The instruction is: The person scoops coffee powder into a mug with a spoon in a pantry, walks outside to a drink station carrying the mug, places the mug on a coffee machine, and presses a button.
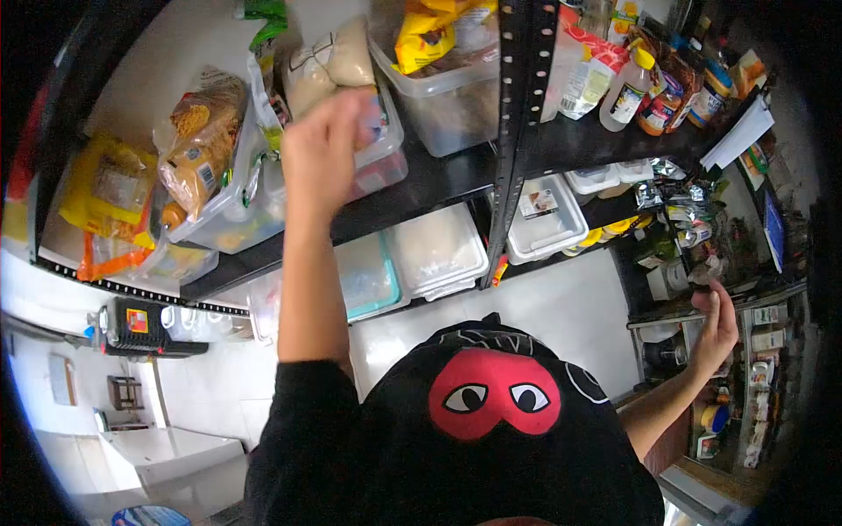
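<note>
My left hand [324,145] is raised in front of the upper shelf, its fingers curled and slightly blurred. Whatever it holds, if anything, is hidden. Right behind it stands a clear plastic bin [384,158], with a tied bag of pale grainy food [346,54] on top. Out to the right, my right hand [719,323] is closed near the side shelves, thumb and fingers together. At its fingertips shows a small crumpled clear plastic piece [707,269], too small to name for certain.
A black perforated post [519,131] divides the shelves. Bread in a bag [197,149] and a yellow packet [105,188] lie at left. Bottles and jars [630,92] stand upper right. Lidded white tubs [438,250] fill the lower shelf. A white freezer-like box [175,447] stands lower left.
</note>
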`<move>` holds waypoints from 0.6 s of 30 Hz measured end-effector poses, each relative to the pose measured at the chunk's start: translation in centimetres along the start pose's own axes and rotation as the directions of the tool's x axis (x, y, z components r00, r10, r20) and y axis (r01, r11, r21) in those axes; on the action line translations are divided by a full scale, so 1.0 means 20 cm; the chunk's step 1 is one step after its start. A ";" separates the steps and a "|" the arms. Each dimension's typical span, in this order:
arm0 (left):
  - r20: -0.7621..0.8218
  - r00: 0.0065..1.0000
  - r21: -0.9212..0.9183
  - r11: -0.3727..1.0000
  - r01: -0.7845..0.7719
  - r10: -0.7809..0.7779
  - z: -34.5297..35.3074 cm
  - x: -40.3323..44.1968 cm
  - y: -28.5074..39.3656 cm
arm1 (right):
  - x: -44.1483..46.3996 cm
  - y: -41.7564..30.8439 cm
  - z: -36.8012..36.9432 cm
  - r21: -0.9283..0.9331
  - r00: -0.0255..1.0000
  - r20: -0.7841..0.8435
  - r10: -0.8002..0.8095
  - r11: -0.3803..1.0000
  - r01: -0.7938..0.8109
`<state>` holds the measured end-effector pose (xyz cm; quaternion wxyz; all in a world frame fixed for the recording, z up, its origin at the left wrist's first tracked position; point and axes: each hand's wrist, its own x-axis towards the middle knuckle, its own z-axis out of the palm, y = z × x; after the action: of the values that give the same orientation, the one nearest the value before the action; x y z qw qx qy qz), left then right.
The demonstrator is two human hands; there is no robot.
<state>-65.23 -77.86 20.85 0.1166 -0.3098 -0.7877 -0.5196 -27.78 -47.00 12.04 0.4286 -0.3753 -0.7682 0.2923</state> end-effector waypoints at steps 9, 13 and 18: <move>0.839 0.512 -0.368 0.501 0.783 -0.183 1.30 -0.81 0.01 | 0.22 0.17 -0.08 0.142 0.937 0.172 -0.304 0.949 0.281; 0.940 0.290 -0.302 -0.042 0.952 -0.178 1.83 -0.94 0.33 | 0.22 0.13 -0.11 0.056 0.833 0.119 -0.540 0.841 0.537; 0.859 0.478 -0.474 -0.066 0.878 0.184 2.42 -1.29 0.52 | 0.09 0.52 0.05 0.198 0.658 0.449 -0.604 0.786 0.586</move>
<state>-32.05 -41.33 -5.29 -0.6204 -0.2097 -0.2367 -0.7177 -25.84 -39.96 4.25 0.2979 -0.0091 -0.9252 0.2348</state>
